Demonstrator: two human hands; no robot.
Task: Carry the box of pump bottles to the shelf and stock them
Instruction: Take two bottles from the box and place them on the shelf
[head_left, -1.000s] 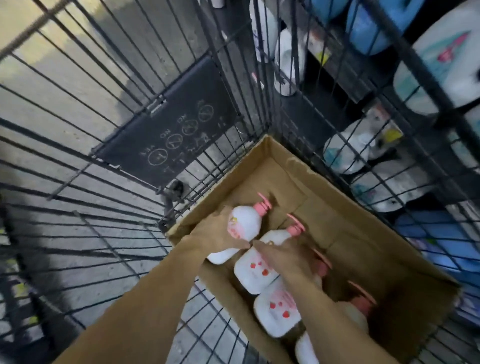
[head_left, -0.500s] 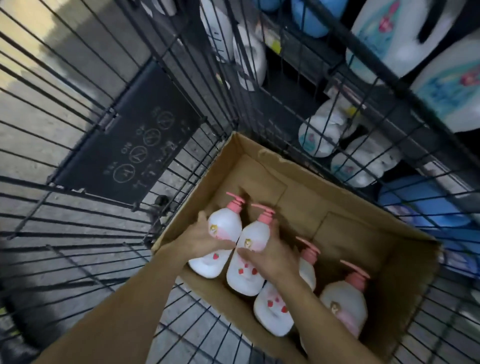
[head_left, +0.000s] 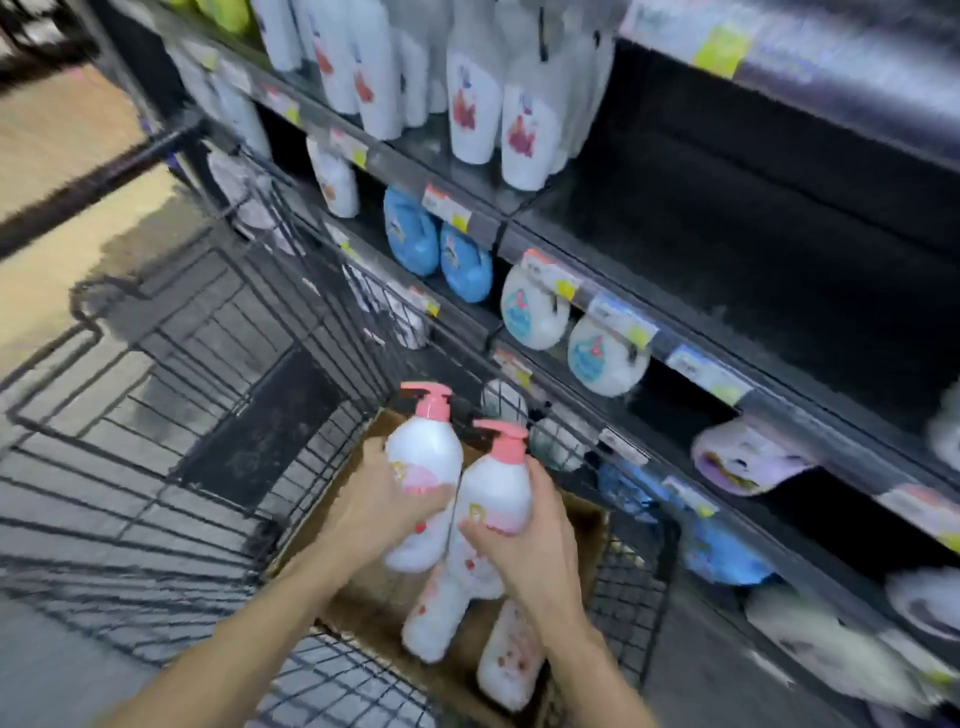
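Two white pump bottles with pink pumps are held upright, side by side, above the cardboard box (head_left: 589, 525). My left hand (head_left: 371, 512) grips the left pump bottle (head_left: 428, 452). My right hand (head_left: 530, 551) grips the right pump bottle (head_left: 496, 488). Below them, more pump bottles (head_left: 441, 616) lie in the box, which sits in a black wire cart (head_left: 171, 467). The shelf (head_left: 727, 244) stands on the right, with a wide dark gap on its upper tiers.
White bottles (head_left: 467, 104) fill the top shelf on the left. Blue refill pouches (head_left: 436, 249) and white pouches (head_left: 566, 332) sit on lower tiers behind price tags. The cart's wire wall stands close against the shelf front. Tan floor lies at the far left.
Both hands have lifted a bottle each up out of the box. The view has swung up from the cart floor towards the shelf.
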